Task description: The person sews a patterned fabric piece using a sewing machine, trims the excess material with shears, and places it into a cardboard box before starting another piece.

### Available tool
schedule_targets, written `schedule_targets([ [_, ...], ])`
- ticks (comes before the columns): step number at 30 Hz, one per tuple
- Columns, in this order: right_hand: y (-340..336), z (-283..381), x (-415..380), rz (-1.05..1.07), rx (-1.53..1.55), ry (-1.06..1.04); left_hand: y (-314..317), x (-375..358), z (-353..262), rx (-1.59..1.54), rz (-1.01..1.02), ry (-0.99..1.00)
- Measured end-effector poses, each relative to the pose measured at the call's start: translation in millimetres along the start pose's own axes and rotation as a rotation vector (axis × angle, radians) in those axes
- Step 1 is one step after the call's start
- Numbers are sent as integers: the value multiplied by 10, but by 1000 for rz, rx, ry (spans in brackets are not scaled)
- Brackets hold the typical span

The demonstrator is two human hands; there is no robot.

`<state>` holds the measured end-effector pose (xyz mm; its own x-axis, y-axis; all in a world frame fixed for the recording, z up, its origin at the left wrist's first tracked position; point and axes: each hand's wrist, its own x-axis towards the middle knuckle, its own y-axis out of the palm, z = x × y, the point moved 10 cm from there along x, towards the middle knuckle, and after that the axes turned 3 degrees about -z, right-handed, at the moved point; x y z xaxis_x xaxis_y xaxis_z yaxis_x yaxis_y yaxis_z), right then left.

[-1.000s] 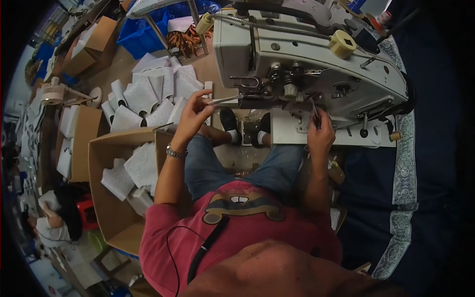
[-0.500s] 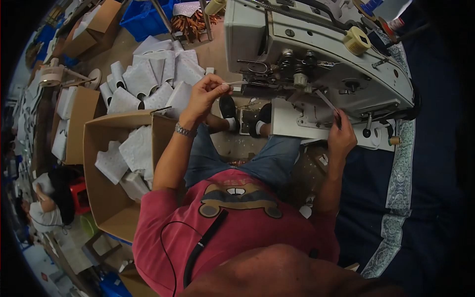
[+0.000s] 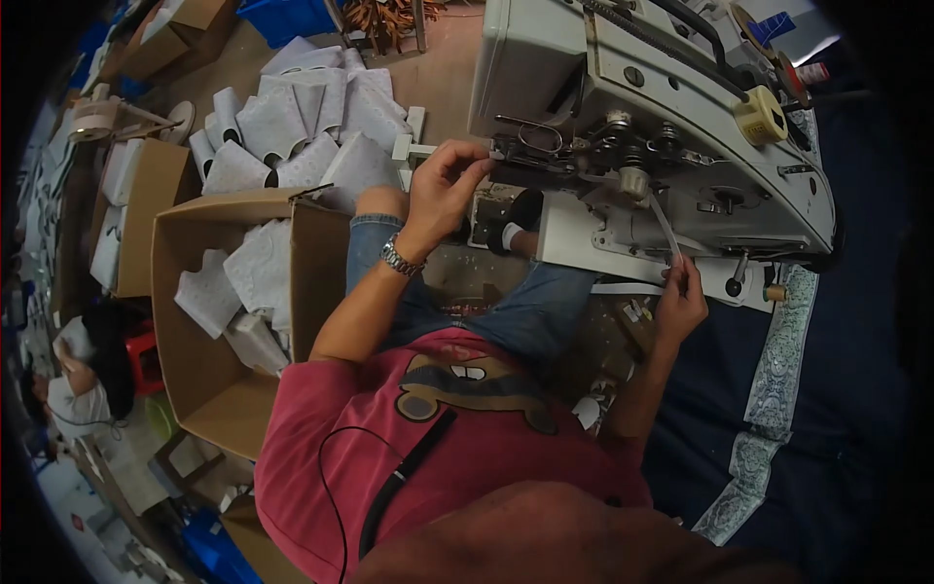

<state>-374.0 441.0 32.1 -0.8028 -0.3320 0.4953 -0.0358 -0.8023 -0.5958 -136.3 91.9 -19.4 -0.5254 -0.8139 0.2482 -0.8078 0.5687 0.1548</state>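
A white industrial sewing machine (image 3: pixel 584 73) reaches across the upper right, its metal guides and thread tensioners facing me. My left hand (image 3: pixel 449 190), wearing a metal watch, is at the left end of these guides. Its thumb and forefinger are pinched together there; what lies between them is too small to make out. From beside a round knob (image 3: pixel 633 182), a narrow white strip (image 3: pixel 665 226) runs down to my right hand (image 3: pixel 681 300). The fingers of that hand are closed on the strip, just in front of the machine's white bed (image 3: pixel 569 229).
A cardboard box (image 3: pixel 180 389) on the left holds white patterned pieces, and more such pieces (image 3: pixel 282 122) are heaped behind it. Dark blue cloth (image 3: pixel 827 419) covers the right side, with a patterned band along it. Another person (image 3: pixel 83 394) sits far left.
My left hand has moved right, up to the machine's guides; the thin strip seen at its fingertips is no longer visible there. My right hand is slightly lower, still holding the white strip.
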Motion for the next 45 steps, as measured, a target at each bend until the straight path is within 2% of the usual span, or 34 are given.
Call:
schedule_targets([
  [3, 56, -94, -69, 26, 109, 92, -15, -19, -38, 30, -47, 35],
  [5, 131, -102, -63, 43, 185, 143, -25, -20, 59, -65, -98, -145],
  [6, 133, -65, -77, 34, 204, 143, -31, -17, 44, -60, -110, -151],
  [8, 152, -17, -105, 38, 228, 144, -44, -6, 161, -106, -128, -292],
  [12, 202, -112, -229, 55, 268, 203, -66, 86, 165, -100, -113, -364],
  [14, 232, -56, -258, 45, 291, 221, 60, 28, 373, -376, -15, -621],
  [15, 75, 258, -219, -105, 157, 32, 28, 49, 376, -374, -24, -619],
  [17, -18, 632, -367, -248, 27, -162, 138, 41, 361, -542, 46, -651],
  [19, 138, 652, -586, -79, 140, -68, 161, -2, 363, -600, 14, -621],
  [20, 465, 533, -776, 259, 227, 223, 167, -8, 358, -653, -13, -592],
  [21, 544, 571, -792, 277, 238, 212, 183, -28, 388, -622, -9, -599],
  [23, 1173, 652, -1105, 717, 184, 253, 154, -38, 482, -539, -31, -642],
  [24, 1286, 647, -1157, 791, 152, 180, 170, -41, 444, -560, -12, -642],
  [26, 1483, 456, -1117, 711, 459, 249, 178, -45, 416, -569, -36, -650],
  [27, 1470, 416, -1005, 672, 310, 181, 176, -49, 439, -562, -69, -664],
  [29, 1377, 434, -726, 411, -43, -178, 162, -39, 539, -561, -100, -625],
  [32, 1373, 272, -475, 288, -208, -139, 12, -106, 507, -635, -69, -647],
  [35, 1402, 370, -486, 313, -289, -135, -823, -210, 545, -545, -204, -505],
  [39, 1516, 536, -604, 318, -490, -315, -2990, -890, 926, -203, -720, -388],
  [40, 1535, 505, -615, 324, -499, -322, -3594, -1229, 1212, -273, -894, -434],
  [42, 1596, 426, -627, 336, -540, -384, -4648, -1920, 1352, -133, -1123, -425],
  [45, 1673, 409, -664, 381, -575, -406, -5743, -3198, 2220, -163, -1351, -729],
])
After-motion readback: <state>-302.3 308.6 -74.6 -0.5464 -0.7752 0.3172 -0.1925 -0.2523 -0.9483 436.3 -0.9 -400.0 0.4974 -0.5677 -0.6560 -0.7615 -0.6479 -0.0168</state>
